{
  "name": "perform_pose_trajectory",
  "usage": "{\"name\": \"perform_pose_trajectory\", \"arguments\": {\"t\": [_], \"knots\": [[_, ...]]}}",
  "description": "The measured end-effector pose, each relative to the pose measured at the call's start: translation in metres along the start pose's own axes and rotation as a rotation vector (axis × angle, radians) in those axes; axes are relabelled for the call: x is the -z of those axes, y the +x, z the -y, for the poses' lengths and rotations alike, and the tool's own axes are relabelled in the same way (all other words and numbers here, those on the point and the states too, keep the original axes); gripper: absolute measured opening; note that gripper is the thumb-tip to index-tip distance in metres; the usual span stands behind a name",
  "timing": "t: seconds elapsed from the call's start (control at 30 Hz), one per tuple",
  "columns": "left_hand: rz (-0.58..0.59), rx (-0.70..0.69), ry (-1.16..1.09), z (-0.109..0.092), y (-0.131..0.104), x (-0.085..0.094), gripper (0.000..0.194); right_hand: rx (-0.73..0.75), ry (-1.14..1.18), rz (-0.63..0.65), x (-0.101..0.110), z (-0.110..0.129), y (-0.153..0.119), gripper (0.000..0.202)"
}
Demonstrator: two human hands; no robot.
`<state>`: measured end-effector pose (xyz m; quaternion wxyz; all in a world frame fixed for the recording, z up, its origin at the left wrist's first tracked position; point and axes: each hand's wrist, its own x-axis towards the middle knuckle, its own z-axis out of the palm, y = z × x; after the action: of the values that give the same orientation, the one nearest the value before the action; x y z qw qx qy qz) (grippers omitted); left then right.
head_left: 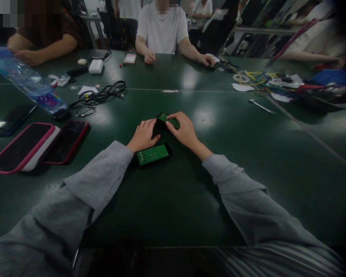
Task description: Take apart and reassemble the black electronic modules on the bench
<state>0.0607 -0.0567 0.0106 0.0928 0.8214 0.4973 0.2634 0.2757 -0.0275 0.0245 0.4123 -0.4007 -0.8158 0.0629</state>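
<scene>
Two green circuit boards in black frames are on the dark green table. The nearer board (153,154) lies flat just below my left hand (144,135), whose thumb is spread from its fingers. My right hand (183,129) grips the farther board (173,122) between thumb and fingers, at a slant. The fingertips of my left hand reach to the dark left end of that farther board; whether they press on it is hard to tell.
Phones (70,141) and a tilted plastic bottle (31,82) are on the left, near coiled black cables (103,94). A wrench (261,106) and a pile of coloured wires (285,82) lie on the right. People sit across the table (233,134).
</scene>
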Motion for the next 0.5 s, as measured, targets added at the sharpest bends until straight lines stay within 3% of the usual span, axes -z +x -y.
{"name": "perform_pose_trajectory", "arguments": {"t": [0.17, 0.33, 0.5], "knots": [[-0.002, -0.009, 0.003, -0.0057, -0.0023, 0.0010, 0.082, 0.009, 0.008, 0.011, 0.0039, 0.0005, 0.0007, 0.024], [0.028, -0.046, 0.053, -0.0060, -0.0020, 0.0033, 0.080, 0.072, 0.021, 0.112, 0.0101, -0.0032, -0.0013, 0.039], [0.025, -0.047, 0.085, -0.0069, -0.0017, 0.0030, 0.079, 0.055, -0.008, 0.064, 0.0059, -0.0056, -0.0053, 0.041]]}}
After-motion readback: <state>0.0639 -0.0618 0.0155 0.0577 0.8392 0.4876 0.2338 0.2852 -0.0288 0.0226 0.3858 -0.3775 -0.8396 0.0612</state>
